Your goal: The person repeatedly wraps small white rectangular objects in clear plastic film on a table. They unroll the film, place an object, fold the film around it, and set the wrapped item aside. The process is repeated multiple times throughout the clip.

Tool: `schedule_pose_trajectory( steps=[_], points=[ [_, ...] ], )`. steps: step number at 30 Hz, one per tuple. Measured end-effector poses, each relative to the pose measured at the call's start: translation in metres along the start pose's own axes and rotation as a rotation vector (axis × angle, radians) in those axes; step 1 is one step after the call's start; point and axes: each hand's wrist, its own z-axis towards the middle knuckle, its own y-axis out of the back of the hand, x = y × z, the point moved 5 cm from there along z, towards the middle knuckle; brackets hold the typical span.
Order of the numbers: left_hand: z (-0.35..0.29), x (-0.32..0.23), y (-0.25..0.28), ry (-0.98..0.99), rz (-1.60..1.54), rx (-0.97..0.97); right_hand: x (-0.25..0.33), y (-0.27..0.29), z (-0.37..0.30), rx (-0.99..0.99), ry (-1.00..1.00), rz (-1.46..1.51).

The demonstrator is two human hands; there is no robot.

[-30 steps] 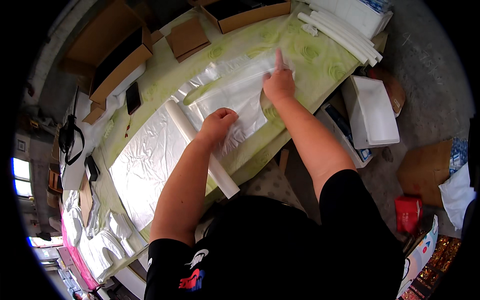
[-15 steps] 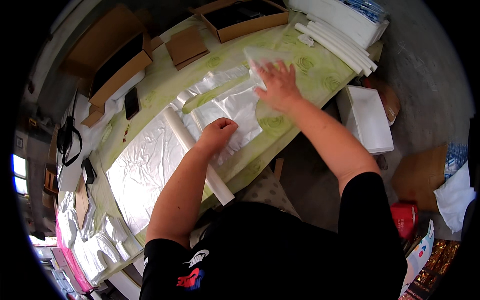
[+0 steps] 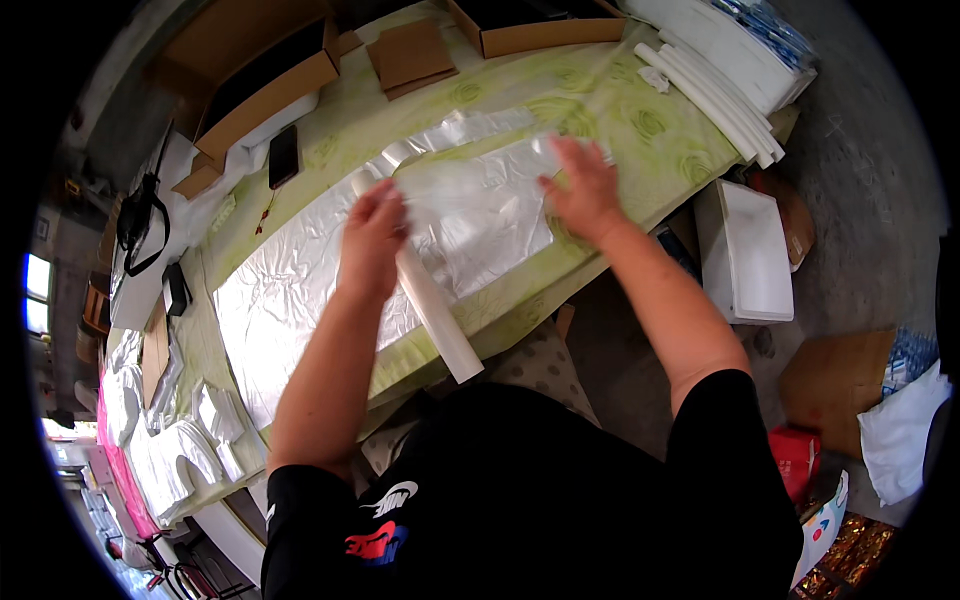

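Observation:
A clear plastic sheet lies over a larger silvery film on a table with a green flowered cloth. My left hand pinches the sheet's left edge, right above a long white roll that runs slantwise toward the table's near edge. My right hand rests with spread fingers on the sheet's right end. Between the two hands the sheet looks blurred and slightly lifted.
Open cardboard boxes and a flat cardboard piece sit at the table's far side, beside a black phone. White foam tubes lie far right. A white foam box stands on the floor; white trays lie left.
My right hand has drawn back from the far edge toward me along the sheet's right end. My left hand has lifted from flat on the sheet to its left edge by the roll.

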Motion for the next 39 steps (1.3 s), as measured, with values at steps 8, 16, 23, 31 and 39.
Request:
schedule_pose_trajectory(
  steps=[8,16,23,31,39],
  points=[
    [-0.059,-0.061,0.244,0.057,0.387,-0.468,-0.116,0.051,-0.002,-0.199,-0.067,-0.072],
    [-0.076,-0.062,0.272,-0.523,0.999,-0.676,0.037,0.037,-0.054,-0.154,0.166,0.273],
    [-0.060,-0.008,0.080,-0.588,0.789,-0.034,0.150,0.031,-0.086,0.061,0.273,0.576],
    [-0.072,0.037,0.055,-0.393,1.447,0.063,0.191,0.034,-0.101,0.231,0.310,0.762],
    [-0.071,0.005,0.057,-0.251,1.470,0.181,0.215,0.024,-0.100,0.359,0.413,0.756]
  ],
)
